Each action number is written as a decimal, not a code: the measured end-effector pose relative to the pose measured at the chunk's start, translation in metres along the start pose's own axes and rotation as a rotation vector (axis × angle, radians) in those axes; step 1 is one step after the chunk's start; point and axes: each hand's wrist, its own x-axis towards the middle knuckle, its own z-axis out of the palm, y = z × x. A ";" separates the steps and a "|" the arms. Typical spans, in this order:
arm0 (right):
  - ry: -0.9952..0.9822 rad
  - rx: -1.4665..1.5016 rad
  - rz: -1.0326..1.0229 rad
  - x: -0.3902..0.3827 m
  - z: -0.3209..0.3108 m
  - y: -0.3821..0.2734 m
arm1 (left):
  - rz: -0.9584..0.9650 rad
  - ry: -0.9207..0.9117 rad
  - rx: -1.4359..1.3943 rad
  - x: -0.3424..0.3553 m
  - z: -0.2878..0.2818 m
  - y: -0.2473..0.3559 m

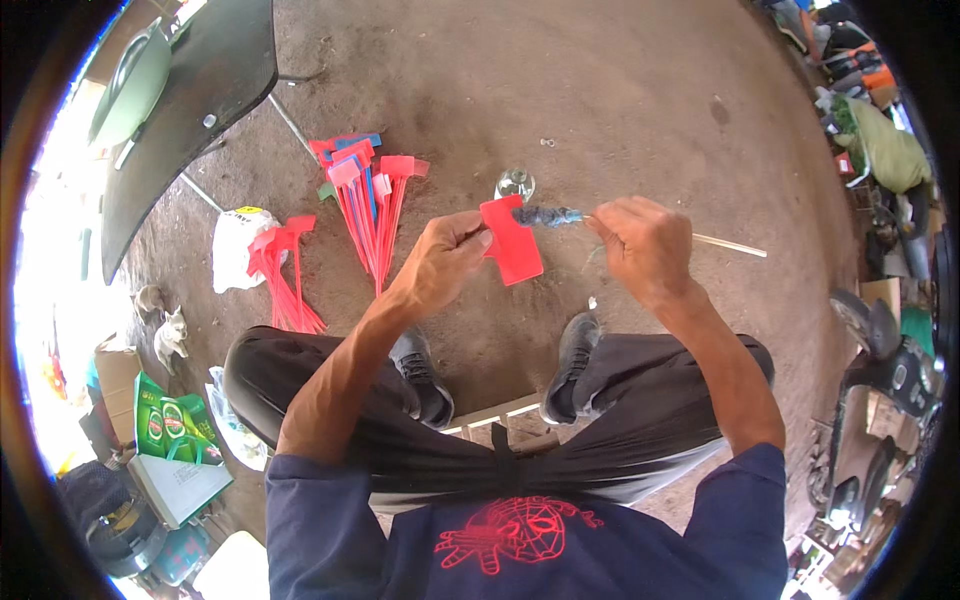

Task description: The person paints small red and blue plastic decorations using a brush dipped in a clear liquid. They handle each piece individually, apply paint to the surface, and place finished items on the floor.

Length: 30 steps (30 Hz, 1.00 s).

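Note:
My left hand [448, 258] pinches a red flat plastic tag [518, 250] by its left edge, above the ground in front of my knees. In my closed right hand [645, 245] is a thin pale stick [730, 245], its bare end sticking out to the right. The stick's other end carries a dark blue, twisted cloth-like wrap [548, 215], which touches or overlaps the tag's upper right part. Just beyond the tag stands a small clear glass jar [515, 184]. I cannot make out what it contains.
A fan of long-tailed tags [372, 200], mostly red with some blue, lies left of my hands. More red tags [285, 270] rest against a white bag [238, 245]. A dark table [215, 80] stands far left, a cat [171, 338] lower left, a motorbike [890, 370] right.

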 end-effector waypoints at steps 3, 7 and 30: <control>-0.027 -0.004 -0.061 -0.001 -0.008 0.000 | 0.024 -0.004 -0.009 0.008 0.005 -0.010; -0.043 -0.011 -0.085 -0.009 -0.005 0.003 | 0.029 0.009 0.103 0.010 0.023 -0.011; 0.035 -0.031 -0.137 -0.022 0.014 -0.017 | -0.051 0.091 -0.028 0.002 0.011 -0.010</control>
